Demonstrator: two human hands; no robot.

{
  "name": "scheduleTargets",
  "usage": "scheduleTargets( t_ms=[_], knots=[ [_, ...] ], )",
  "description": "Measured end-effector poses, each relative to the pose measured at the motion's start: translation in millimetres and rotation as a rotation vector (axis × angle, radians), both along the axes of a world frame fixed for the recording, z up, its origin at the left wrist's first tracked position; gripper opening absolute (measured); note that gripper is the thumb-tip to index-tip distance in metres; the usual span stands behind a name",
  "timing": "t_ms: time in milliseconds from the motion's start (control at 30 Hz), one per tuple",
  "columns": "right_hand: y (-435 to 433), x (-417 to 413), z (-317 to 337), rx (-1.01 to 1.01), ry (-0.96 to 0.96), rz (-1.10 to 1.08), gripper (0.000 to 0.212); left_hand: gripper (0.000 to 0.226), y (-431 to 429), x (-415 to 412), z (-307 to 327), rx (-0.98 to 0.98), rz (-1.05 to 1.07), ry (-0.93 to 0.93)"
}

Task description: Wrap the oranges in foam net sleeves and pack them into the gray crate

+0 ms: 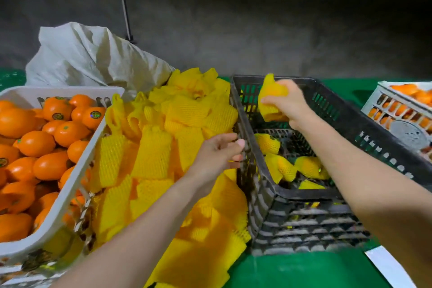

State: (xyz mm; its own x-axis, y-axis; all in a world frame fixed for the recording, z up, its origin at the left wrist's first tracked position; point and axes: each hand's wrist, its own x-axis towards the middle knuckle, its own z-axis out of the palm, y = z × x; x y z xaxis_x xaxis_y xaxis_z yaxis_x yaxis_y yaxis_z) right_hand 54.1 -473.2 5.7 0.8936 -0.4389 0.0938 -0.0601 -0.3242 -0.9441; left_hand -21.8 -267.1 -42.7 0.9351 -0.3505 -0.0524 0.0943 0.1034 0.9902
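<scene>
The right hand [288,104] is stretched forward over the dark gray slotted plastic crate [256,184], its fingers curled round an orange wrapped in a yellow foam net sleeve [272,97], held above the crate's open top near its far wall; the left hand [218,155] reaches just beside the left wall of the crate, fingers loosely curled, and I cannot tell if it pinches something or only touches the wall. Inside the crate, on its bottom, lie several other wrapped oranges [311,167], close to each other; the loose pile of yellow foam net sleeves [154,154] lies between the crate and the white plastic basket [58,90], which is heaped with bare shiny oranges [46,166] toward the left edge of the bench. The bench has a green cover [280,271]; a crumpled white woven sack [88,54] stands at its far edge; a second white crate with oranges [397,121] stands toward the right edge; behind is a rough gray wall [233,30], dimly lit.
</scene>
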Motion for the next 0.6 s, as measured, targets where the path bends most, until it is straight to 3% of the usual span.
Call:
scheduleTargets(
  t_ms=[133, 267, 333, 400, 600],
  knots=[
    [-32, 26, -42, -0.651, 0.613, 0.184, 0.051, 0.053, -38, 17, 1, 0.088, 0.007, 0.038],
    [-31, 54, -67, -1.048, 0.762, 0.41, 0.065, 0.048, -50, 29, -4, 0.048, 0.086, 0.096],
    [-28, 67, -87, -1.122, 0.767, 0.44, 0.073, 0.047, -50, 31, -6, 0.037, 0.099, 0.122],
    [-25, 72, -109, -1.129, 0.757, 0.432, 0.065, 0.039, -49, 32, -6, 0.031, 0.103, 0.129],
    [-14, 61, -120, -0.952, 0.7, 0.525, 0.046, 0.024, -49, 30, -5, 0.006, 0.096, 0.126]
  ],
)
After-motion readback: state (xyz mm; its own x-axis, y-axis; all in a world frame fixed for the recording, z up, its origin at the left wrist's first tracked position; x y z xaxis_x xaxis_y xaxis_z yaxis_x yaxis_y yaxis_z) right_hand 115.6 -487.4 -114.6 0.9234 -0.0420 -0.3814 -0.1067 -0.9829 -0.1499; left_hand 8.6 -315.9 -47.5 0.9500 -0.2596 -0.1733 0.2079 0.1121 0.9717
